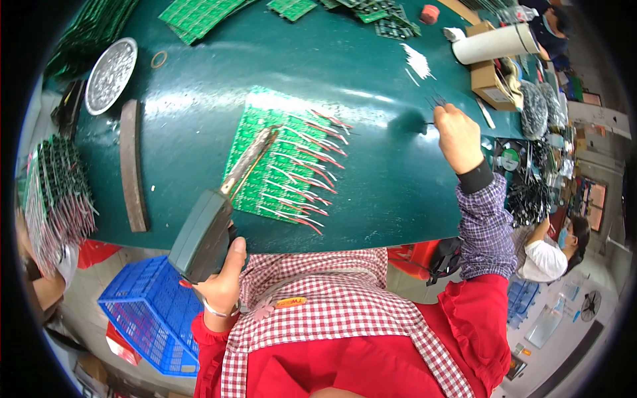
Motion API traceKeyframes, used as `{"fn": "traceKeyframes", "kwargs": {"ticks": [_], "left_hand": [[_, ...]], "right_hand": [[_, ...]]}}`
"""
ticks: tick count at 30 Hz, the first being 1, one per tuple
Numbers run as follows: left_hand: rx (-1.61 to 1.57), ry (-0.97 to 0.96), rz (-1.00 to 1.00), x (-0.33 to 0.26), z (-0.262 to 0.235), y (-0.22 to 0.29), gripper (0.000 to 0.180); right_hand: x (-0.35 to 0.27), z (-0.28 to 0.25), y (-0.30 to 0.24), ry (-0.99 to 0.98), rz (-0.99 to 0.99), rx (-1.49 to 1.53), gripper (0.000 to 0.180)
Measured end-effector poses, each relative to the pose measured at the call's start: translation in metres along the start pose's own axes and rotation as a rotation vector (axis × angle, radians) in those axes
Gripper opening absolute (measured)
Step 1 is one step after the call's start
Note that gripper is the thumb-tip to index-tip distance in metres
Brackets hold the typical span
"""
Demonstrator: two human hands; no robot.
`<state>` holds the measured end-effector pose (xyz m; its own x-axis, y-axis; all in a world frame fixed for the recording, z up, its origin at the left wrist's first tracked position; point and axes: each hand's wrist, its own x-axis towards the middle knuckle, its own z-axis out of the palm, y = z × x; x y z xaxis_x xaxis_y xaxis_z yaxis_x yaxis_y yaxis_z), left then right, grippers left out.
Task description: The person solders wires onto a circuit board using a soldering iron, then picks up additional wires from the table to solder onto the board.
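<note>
My left hand [222, 282] is wrapped round the handle of a soldering gun [204, 232] with a dark green body and a long metal barrel. Its tip lies over a green circuit board panel [249, 149], near the inner ends of several red and white wires [312, 169] that stick out past the panel's right edge. Farther right, my right hand [458, 136] is closed just above the table, apart from the panel. A small dark end shows at its fingertips; what it belongs to is too small to tell. Thin dark wires [438, 99] show just beyond the fingers.
A metal bowl [111, 76] and a curved bar [133, 166] are at left, with wired boards [60, 192] beyond. More green panels [199, 16] lie along the far side. White strips [417, 61], a white tube [497, 44] and a cardboard box [491, 86] stand far right. Other people sit nearby.
</note>
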<state>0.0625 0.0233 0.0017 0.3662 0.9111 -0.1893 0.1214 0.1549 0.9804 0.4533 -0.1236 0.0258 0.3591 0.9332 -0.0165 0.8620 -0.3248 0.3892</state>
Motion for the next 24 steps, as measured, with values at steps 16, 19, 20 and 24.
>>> {"fn": "traceKeyframes", "kwargs": {"ticks": [16,19,20,24], "left_hand": [[0.039,-0.065,0.088,0.015,-0.013,-0.007,0.044],[-0.052,-0.051,-0.020,0.021,-0.005,0.003,0.046],[-0.023,-0.071,0.022,0.023,-0.004,0.002,0.047],[0.129,-0.133,0.173,0.028,-0.010,-0.003,0.048]], "right_hand": [[0.034,-0.034,-0.044,0.134,-0.111,0.252,0.012],[0.053,-0.036,-0.086,0.333,-0.091,0.629,0.013],[0.059,-0.035,-0.100,0.382,-0.114,0.698,0.014],[0.077,-0.035,-0.139,0.517,-0.152,0.827,0.019]]}}
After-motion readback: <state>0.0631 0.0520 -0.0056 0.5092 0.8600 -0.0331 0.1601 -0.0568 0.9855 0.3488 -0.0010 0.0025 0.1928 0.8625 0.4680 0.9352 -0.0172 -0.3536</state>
